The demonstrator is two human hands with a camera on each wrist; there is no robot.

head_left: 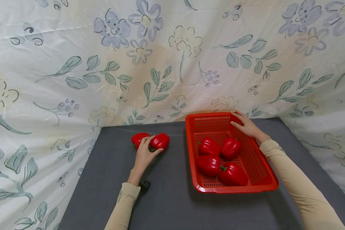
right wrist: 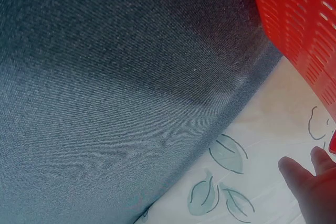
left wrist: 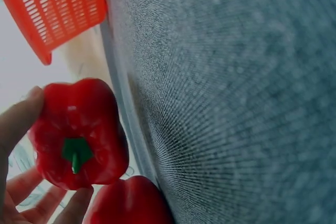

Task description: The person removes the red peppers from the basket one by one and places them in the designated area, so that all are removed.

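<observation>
My left hand (head_left: 143,156) grips a glossy red bell pepper (head_left: 161,141) between thumb and fingers, left of the basket. In the left wrist view this pepper (left wrist: 100,114) turns its green stem towards the camera. A second red bell pepper (head_left: 139,138) lies close beside it, partly behind the fingers. At the back right corner of an orange-red plastic basket (head_left: 191,153), my right hand (head_left: 249,127) rests at the rim with fingers extended. Several red bell peppers (head_left: 231,148) lie inside the basket. The right wrist view catches only some fingers (right wrist: 299,174) beside the basket wall.
A dark grey cloth (head_left: 166,204) covers the table. Floral fabric (head_left: 161,80) hangs behind it and along both sides. A small black object (head_left: 145,185) shows at the left wrist.
</observation>
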